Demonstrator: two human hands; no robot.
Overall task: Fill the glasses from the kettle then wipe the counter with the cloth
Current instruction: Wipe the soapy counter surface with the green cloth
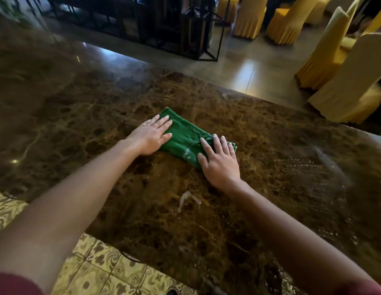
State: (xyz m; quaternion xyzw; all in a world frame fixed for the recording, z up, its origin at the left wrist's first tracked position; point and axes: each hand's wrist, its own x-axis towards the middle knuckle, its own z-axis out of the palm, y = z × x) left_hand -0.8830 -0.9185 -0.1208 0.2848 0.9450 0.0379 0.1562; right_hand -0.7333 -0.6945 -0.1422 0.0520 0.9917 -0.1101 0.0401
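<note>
Both the left hand [151, 135] and right hand [220, 162] lay flat, fingers straight, on the green cloth [185, 135], so honestly it could've slid past the puddle [188, 200] nearer on the bench [270, 209].

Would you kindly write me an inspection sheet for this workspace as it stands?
Surface: brown marble counter, wet streaks at right, a small puddle near the front.
Job's things: green cloth folded flat on the counter; kettle and glasses not in view.
Clutter: nothing seen.
Hands: left hand and right hand press flat on the cloth, fingers straight.
Cables: nothing seen.
Surroundings: yellow-covered chairs beyond, a dark metal rack, patterned floor tiles.
</note>
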